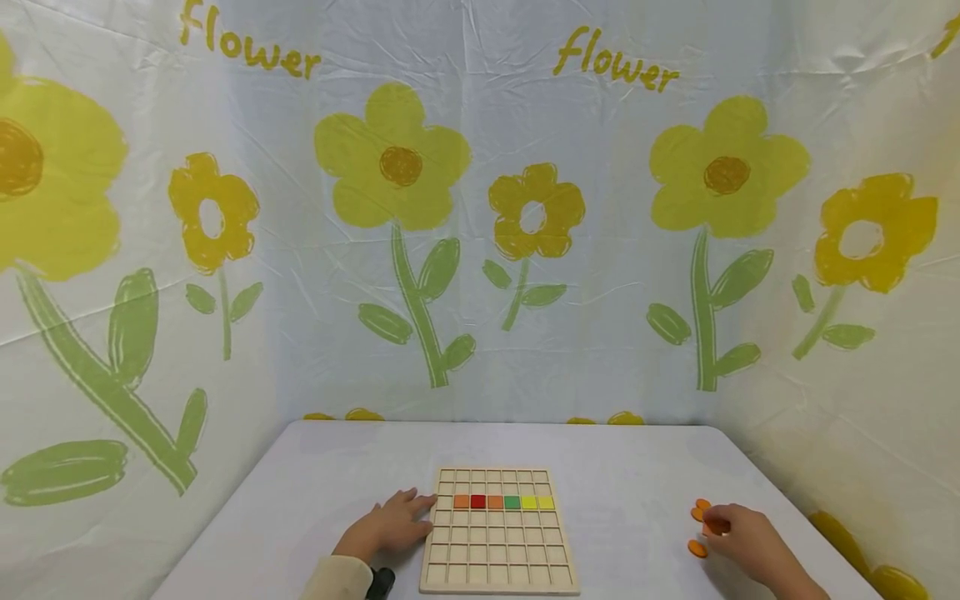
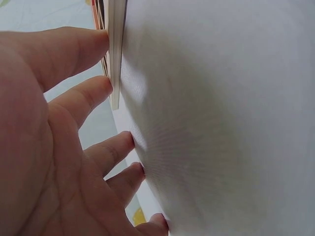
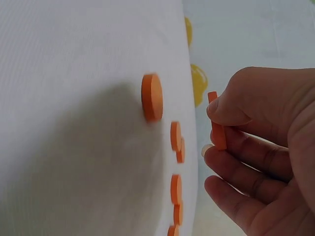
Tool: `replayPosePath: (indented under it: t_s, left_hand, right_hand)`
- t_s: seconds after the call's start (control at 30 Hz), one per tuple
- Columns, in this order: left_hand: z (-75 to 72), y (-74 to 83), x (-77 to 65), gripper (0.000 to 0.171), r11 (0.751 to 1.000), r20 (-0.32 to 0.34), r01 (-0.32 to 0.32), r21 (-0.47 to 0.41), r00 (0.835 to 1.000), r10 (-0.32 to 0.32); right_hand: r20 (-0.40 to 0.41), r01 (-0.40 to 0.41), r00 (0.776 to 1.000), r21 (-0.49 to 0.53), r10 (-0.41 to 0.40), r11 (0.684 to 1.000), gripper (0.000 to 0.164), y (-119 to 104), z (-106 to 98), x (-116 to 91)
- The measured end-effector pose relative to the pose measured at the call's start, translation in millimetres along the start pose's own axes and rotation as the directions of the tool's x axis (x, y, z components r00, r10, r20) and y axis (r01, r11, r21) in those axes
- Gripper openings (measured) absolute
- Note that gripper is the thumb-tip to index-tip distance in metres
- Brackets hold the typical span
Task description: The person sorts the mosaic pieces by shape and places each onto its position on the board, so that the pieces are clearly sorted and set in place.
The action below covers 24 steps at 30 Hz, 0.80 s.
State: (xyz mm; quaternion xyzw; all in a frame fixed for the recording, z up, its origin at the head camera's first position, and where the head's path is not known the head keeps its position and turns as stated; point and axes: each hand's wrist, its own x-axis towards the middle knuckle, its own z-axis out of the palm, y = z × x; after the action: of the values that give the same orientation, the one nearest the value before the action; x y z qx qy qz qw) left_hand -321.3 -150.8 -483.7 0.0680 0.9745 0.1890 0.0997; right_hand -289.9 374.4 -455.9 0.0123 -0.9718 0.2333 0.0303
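Observation:
A pale wooden grid board [image 1: 498, 575] lies on the table. One of its upper rows holds orange, red [image 1: 477, 502], green [image 1: 512, 502] and yellow square tiles. My left hand [image 1: 392, 525] is at the board's left side with fingers spread; in the left wrist view the thumb and index fingertip touch the board's edge [image 2: 116, 54]. At the right, my right hand [image 1: 746, 542] pinches a flat orange piece [image 3: 219, 135] between thumb and fingers, raised off the table. It shows edge-on, so I cannot tell whether it is round or square. Several orange discs [image 3: 152, 97] lie near that hand.
The white table [image 1: 622, 475] has rounded far corners. Behind it and at both sides hangs a pale cloth [image 1: 600, 292] printed with yellow flowers. A dark band [image 1: 381, 583] sits at the left wrist, by a cream sleeve [image 1: 339, 579].

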Motion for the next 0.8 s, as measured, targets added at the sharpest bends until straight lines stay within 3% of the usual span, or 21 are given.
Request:
replayPosePath:
  t_s: [0.47, 0.8]
  left_hand:
    - [0.8, -0.8, 1.0, 0.049, 1.000, 0.002, -0.010, 0.006, 1.000, 0.010]
    - [3.2, -3.0, 4.7, 0.050, 1.000, 0.002, -0.006, 0.014, 1.000, 0.006]
  right_hand:
    - [-0.025, 0.060, 0.998, 0.056, -0.059, 0.997, 0.032, -38, 15, 11]
    - [-0.006, 0.051, 0.999, 0.079, -0.051, 0.996, 0.029, -67, 28, 22]
